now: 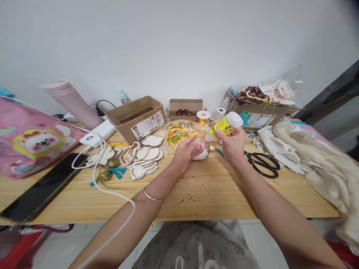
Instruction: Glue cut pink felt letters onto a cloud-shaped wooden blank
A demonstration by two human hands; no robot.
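Observation:
In my right hand (232,144) is a yellow-labelled white glue bottle (226,124), tilted with its narrow end down to the left. My left hand (183,155) pinches a small pink piece (201,145) with pale lettering, close to the bottle's narrow end. Directly below it is a white, dark-edged cutout (199,155), partly hidden; whether my fingers touch it I cannot tell. Several similar cloud-shaped cutouts (143,168) lie in a pile left of my left hand. A gold bell (211,148) sits between my hands.
Black-handled scissors (263,164) and bunched cloth (322,175) lie right. Behind stand an open cardboard box (137,117), tangled yellow cords (179,134), a thread spool (203,116) and a filled box (258,119). Left are a phone (42,190), power bank (97,132) and cable crossing my left forearm.

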